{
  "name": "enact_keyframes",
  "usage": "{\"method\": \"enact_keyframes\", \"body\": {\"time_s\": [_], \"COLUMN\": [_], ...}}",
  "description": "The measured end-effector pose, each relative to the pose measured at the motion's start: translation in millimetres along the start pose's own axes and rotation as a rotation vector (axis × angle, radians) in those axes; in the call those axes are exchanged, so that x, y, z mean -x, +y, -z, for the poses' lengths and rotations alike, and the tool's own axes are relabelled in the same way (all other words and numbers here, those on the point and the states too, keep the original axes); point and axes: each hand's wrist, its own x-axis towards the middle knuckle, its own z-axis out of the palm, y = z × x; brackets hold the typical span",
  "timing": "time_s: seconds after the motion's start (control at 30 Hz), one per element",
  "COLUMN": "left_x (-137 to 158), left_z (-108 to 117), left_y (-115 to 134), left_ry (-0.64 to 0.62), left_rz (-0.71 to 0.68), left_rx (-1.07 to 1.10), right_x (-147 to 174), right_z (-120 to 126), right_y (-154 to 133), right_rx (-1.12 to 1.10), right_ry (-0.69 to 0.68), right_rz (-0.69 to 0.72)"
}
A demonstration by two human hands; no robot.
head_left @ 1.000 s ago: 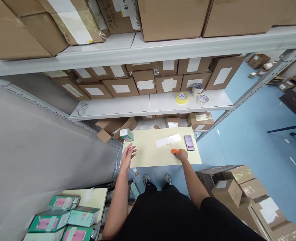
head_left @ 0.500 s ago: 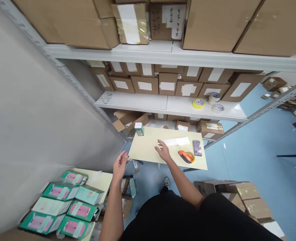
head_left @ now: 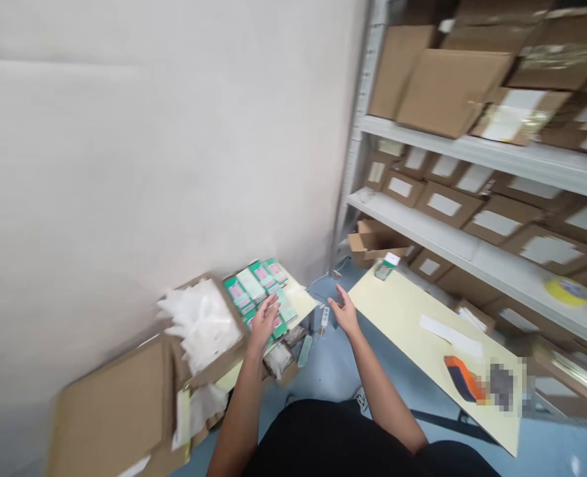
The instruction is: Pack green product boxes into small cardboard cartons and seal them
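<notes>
My left hand [head_left: 265, 319] is held over the green and pink boxes [head_left: 250, 283] on the small side table, its fingers apart and nothing in it. Whether it touches a box I cannot tell. My right hand [head_left: 343, 311], also open and bare, hovers between that table and the pale yellow table [head_left: 395, 318] on the right. On the yellow table's far left corner stands a small green box with a white top [head_left: 387, 265]. White paper strips [head_left: 450, 336] and an orange tape dispenser [head_left: 463, 379] lie farther along the tabletop.
A carton of white packaging [head_left: 207, 328] stands left of the green boxes, beside a large cardboard box [head_left: 117, 404]. Metal shelving [head_left: 423, 222] full of labelled cartons rises on the right. A white power strip [head_left: 324, 317] lies between the tables. Yellow tape [head_left: 569, 290] sits on the shelf.
My view has swung left toward the wall and side table. My right hand has left the yellow table, and my left hand is now over the green boxes. Both stay empty.
</notes>
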Motion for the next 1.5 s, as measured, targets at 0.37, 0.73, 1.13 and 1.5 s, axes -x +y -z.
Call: {"method": "enact_keyframes", "body": {"time_s": [0.37, 0.73, 1.13, 1.5], "left_x": [94.8, 187.2, 229.6, 252.0], "left_z": [181.4, 202.6, 289.7, 485.7], "left_y": [14.0, -24.0, -62.5, -138.6], "left_ry": [0.487, 0.703, 0.888, 0.798], "left_rz": [-0.092, 0.066, 0.164, 0.460], "left_rx": [0.039, 0.035, 0.116, -0.370], "right_x": [49.3, 127.9, 194.6, 318.3], "right_z": [-182.4, -253.0, -298.3, -434.0], "right_y": [-58.9, -38.9, -48.9, 6.9], "right_rx": [-0.036, -0.074, -0.026, 0.500], "right_ry": [-0.497, -0.887, -0.955, -1.087], "right_rz": [0.123, 0.084, 0.133, 0.275]}}
